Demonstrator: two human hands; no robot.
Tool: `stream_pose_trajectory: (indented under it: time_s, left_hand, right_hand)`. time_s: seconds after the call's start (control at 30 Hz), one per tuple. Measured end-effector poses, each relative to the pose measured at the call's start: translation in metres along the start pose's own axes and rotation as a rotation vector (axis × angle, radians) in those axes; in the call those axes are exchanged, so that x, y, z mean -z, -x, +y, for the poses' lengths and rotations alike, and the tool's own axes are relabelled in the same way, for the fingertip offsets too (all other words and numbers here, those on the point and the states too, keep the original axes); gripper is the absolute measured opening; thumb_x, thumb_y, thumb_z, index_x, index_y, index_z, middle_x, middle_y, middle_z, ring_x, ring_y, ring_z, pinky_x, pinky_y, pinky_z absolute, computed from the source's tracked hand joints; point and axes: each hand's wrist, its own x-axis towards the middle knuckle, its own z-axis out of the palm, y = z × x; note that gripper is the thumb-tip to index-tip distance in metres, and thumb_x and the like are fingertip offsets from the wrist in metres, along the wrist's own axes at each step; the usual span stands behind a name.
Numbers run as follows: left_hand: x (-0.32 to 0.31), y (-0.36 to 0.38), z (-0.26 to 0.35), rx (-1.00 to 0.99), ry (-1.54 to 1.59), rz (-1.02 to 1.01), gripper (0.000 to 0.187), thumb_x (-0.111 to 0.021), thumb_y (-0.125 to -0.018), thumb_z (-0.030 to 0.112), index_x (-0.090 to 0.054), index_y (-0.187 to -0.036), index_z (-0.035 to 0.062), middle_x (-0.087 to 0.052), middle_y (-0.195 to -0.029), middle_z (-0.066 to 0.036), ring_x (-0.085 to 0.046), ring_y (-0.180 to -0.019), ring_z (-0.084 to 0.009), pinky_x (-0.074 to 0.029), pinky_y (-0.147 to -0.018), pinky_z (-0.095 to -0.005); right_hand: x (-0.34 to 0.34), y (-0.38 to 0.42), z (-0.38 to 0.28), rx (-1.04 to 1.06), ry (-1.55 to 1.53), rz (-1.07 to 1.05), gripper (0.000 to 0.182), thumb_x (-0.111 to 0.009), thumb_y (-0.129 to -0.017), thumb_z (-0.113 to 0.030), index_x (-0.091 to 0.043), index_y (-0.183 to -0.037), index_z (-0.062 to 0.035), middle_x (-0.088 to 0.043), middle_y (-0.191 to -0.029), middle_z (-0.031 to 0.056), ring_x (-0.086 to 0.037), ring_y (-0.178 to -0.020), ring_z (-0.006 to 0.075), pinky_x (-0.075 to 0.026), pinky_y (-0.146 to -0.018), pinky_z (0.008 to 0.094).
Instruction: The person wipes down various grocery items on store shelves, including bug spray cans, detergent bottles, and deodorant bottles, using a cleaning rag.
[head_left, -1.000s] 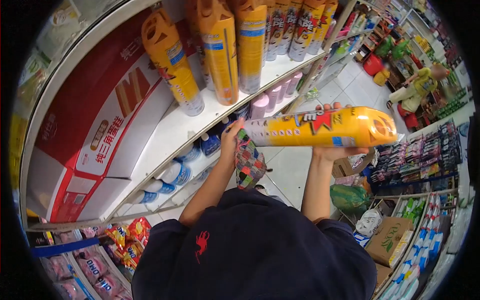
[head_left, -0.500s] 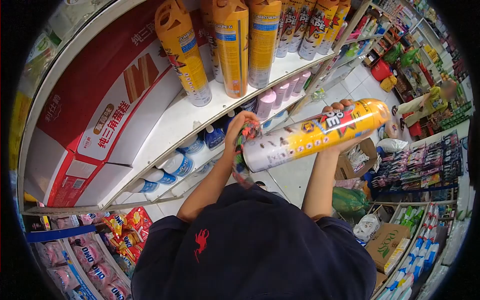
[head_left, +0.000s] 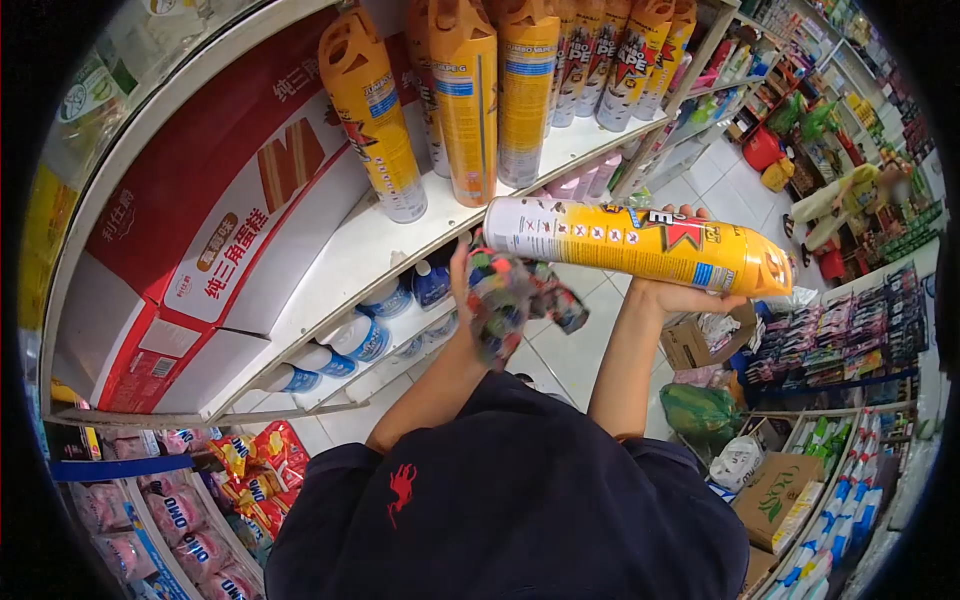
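Observation:
My right hand (head_left: 672, 292) is wrapped round a large yellow and white spray can (head_left: 625, 243), tilted nearly flat, its orange cap end to the right. A dark patterned cloth (head_left: 510, 300) hangs bunched in my left hand (head_left: 463, 285), just below the can's white base and apart from it. The cloth is blurred and covers most of the left fingers. Similar cans (head_left: 466, 110) stand upright on the white shelf (head_left: 330, 265) ahead.
A red and white carton (head_left: 215, 220) lies on the shelf at the left. Blue and white tubs (head_left: 362, 338) sit on the lower shelf. An open cardboard box (head_left: 700, 345) and green bag (head_left: 700, 412) are at the right. A person in yellow (head_left: 858, 200) is farther back.
The can has turned, its base rising and its cap end dropping. My left hand and the cloth have come off the base and moved slightly down.

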Motion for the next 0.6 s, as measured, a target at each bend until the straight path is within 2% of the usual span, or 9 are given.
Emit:
stream_pose_trajectory:
  time_s: [0.07,0.13,0.2,0.23,0.33,0.4,0.5,0.57,0.6]
  left_hand:
    - [0.0,-0.004,-0.016,-0.183,-0.159,0.252,0.043,-0.037,-0.084,0.033,-0.034,-0.118,0.007,-0.044,-0.111,-0.012,-0.048,-0.096,-0.0249,-0.04,-0.082,-0.0395]
    - [0.014,-0.019,-0.035,-0.367,-0.203,0.278,0.041,-0.039,-0.085,0.022,-0.027,-0.121,0.0073,-0.042,-0.112,-0.012,-0.045,-0.099,-0.0224,-0.035,-0.087,-0.034]
    - [0.011,-0.024,-0.043,-0.788,-0.74,0.337,0.038,-0.037,-0.086,0.013,-0.024,-0.122,0.0066,-0.038,-0.115,-0.012,-0.04,-0.103,-0.0189,-0.027,-0.092,-0.0296]
    - [0.006,-0.02,-0.043,-0.784,-0.715,0.331,0.038,-0.037,-0.086,0.009,-0.024,-0.122,0.0057,-0.033,-0.119,-0.012,-0.035,-0.107,-0.0177,-0.022,-0.094,-0.0288]
    - [0.015,-0.024,-0.039,-0.984,-0.973,0.314,0.041,-0.039,-0.088,0.019,-0.023,-0.123,0.0045,-0.031,-0.121,-0.009,-0.034,-0.109,-0.015,-0.026,-0.093,-0.0263]
    - [0.021,-0.025,-0.033,-1.037,-1.04,0.334,0.04,-0.043,-0.086,0.016,-0.028,-0.121,0.0034,-0.031,-0.12,-0.011,-0.034,-0.109,-0.0179,-0.025,-0.092,-0.0279]
    - [0.027,-0.019,-0.023,-1.218,-1.514,0.309,0.042,-0.048,-0.082,0.018,-0.034,-0.117,0.0007,-0.035,-0.116,-0.015,-0.036,-0.106,-0.0252,-0.025,-0.091,-0.0335]
    - [0.025,-0.014,-0.02,-1.302,-1.84,-0.198,0.049,-0.054,-0.067,0.009,-0.039,-0.113,-0.0003,-0.036,-0.11,-0.019,-0.036,-0.103,-0.0342,-0.027,-0.089,-0.0423]
    - [0.019,-0.012,-0.022,-1.298,-1.838,-0.202,0.049,-0.054,-0.067,0.009,-0.039,-0.113,-0.0003,-0.036,-0.11,-0.019,-0.036,-0.103,-0.0342,-0.027,-0.089,-0.0423]
  right_hand:
    - [-0.01,0.005,-0.001,0.2,0.145,0.026,0.089,-0.027,-0.062,-0.077,-0.041,-0.111,-0.0039,-0.05,-0.097,0.02,-0.052,-0.083,0.0325,-0.041,-0.077,0.046]
    - [-0.011,0.009,0.0,0.187,0.057,-0.125,0.09,-0.028,-0.062,-0.077,-0.036,-0.117,-0.0066,-0.049,-0.1,0.0198,-0.052,-0.086,0.0326,-0.039,-0.08,0.0462]
    - [-0.02,0.014,0.001,0.212,0.19,-0.161,0.09,-0.03,-0.061,-0.077,-0.035,-0.118,-0.0075,-0.049,-0.1,0.0192,-0.052,-0.088,0.032,-0.039,-0.081,0.0459]
    - [-0.022,0.014,0.003,0.19,0.167,-0.188,0.088,-0.031,-0.063,-0.076,-0.034,-0.118,-0.0077,-0.049,-0.099,0.019,-0.052,-0.088,0.0318,-0.039,-0.081,0.0453]
    - [-0.022,0.015,0.004,0.173,0.207,-0.054,0.084,-0.031,-0.065,-0.074,-0.034,-0.118,-0.0082,-0.049,-0.099,0.0182,-0.052,-0.087,0.0309,-0.04,-0.08,0.0436]
    - [-0.021,0.016,0.003,0.188,0.2,-0.076,0.083,-0.029,-0.067,-0.073,-0.034,-0.119,-0.0078,-0.05,-0.099,0.0175,-0.052,-0.087,0.0307,-0.041,-0.079,0.0424]
    - [-0.023,0.02,0.004,0.214,0.251,-0.106,0.08,-0.032,-0.068,-0.071,-0.035,-0.117,-0.007,-0.05,-0.098,0.017,-0.052,-0.087,0.031,-0.041,-0.079,0.0428]
    - [-0.022,0.024,0.009,0.049,0.33,-0.052,0.076,-0.04,-0.071,-0.065,-0.036,-0.117,-0.0055,-0.051,-0.099,0.0162,-0.053,-0.086,0.0304,-0.043,-0.076,0.0424]
    - [-0.013,0.025,0.014,0.052,0.332,-0.05,0.076,-0.04,-0.071,-0.065,-0.036,-0.117,-0.0055,-0.051,-0.099,0.0162,-0.053,-0.086,0.0304,-0.043,-0.076,0.0424]
